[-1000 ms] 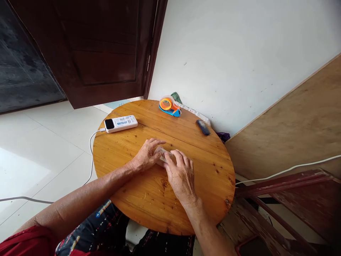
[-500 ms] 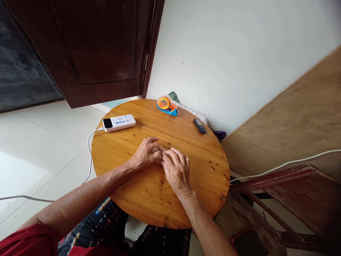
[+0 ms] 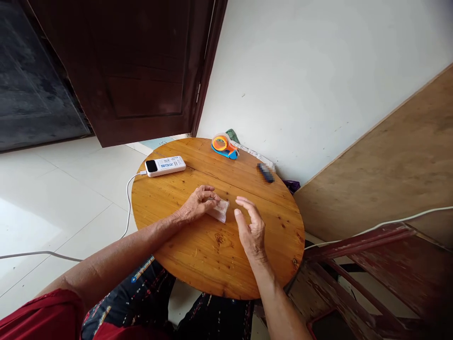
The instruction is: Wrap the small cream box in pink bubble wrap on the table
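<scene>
A small whitish block-shaped packet, partly see-through, sits at the middle of the round wooden table. My left hand grips its left end between thumb and fingers, which hide that part. What the packet contains is too small to tell. To the right of it, my right hand is raised a little over the wood, apart from the packet. Its thumb and fingers are spread and curved, with nothing between them.
On the round table lie a white power bank with a cable at the left, an orange and blue tape dispenser at the back, and a blurred dark object at the back right. A wooden chair stands at the right.
My right hand has let go and moved right, its fingers opening. The packet, hidden under both hands before, now shows in my left hand. The view has shifted slightly.
</scene>
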Motion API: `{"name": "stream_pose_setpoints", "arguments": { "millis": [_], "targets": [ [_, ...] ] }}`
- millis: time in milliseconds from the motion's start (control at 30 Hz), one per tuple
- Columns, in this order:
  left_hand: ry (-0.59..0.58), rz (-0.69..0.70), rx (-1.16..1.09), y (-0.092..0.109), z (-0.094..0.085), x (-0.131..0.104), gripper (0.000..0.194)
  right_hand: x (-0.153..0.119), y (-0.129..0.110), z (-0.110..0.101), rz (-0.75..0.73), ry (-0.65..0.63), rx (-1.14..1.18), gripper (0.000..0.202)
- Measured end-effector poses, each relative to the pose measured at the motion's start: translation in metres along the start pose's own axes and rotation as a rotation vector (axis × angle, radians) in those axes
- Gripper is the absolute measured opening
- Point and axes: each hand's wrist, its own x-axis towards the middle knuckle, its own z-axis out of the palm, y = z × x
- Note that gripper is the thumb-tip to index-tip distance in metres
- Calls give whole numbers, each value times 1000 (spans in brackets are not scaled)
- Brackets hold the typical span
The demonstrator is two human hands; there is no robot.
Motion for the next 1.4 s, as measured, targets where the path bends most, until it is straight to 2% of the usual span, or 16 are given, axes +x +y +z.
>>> {"name": "stream_pose_setpoints", "arguments": {
  "millis": [67, 233, 300, 400, 600, 667, 767, 833, 933, 1033, 1200, 1300, 1400],
  "targets": [
    [16, -25, -99, 3, -3, 0, 17, -1, 5, -2, 39, 16, 33, 18],
    [173, -173, -274, 5, -8, 2, 28, -2, 8, -3, 80, -21, 59, 18],
    [166, -246, -265, 5, -9, 2, 36, 0, 5, -4, 79, -50, 64, 21],
    [90, -300, -187, 5, -8, 0, 49, 7, -1, -8, 30, -114, 40, 21],
    [-7, -147, 98, 6, -8, -4, 64, 24, -8, -9, -126, -282, -160, 25],
    [-49, -102, 193, 6, -8, -5, 63, 26, -9, -5, -176, -298, -239, 21],
    [-62, -75, 285, 5, -7, -5, 61, 28, -11, 3, -208, -258, -272, 17],
    [-59, -72, 276, 5, -5, -6, 65, 30, -11, 7, -139, -193, -189, 19],
    [-101, -4, 165, 4, -2, -9, 75, 39, -9, 9, 80, -108, 15, 20],
    [-161, 82, 66, 2, 2, -12, 85, 50, -2, 10, 288, -76, 192, 24],
    [-204, 35, -77, 6, 1, -14, 96, 58, 17, 19, 459, 31, 477, 26],
    [-262, -23, -178, 13, -2, -14, 80, 56, 33, 27, 492, 97, 545, 31],
    [-283, -117, -266, 17, -3, -11, 55, 55, 44, 26, 643, 106, 585, 38]
  ]
}}
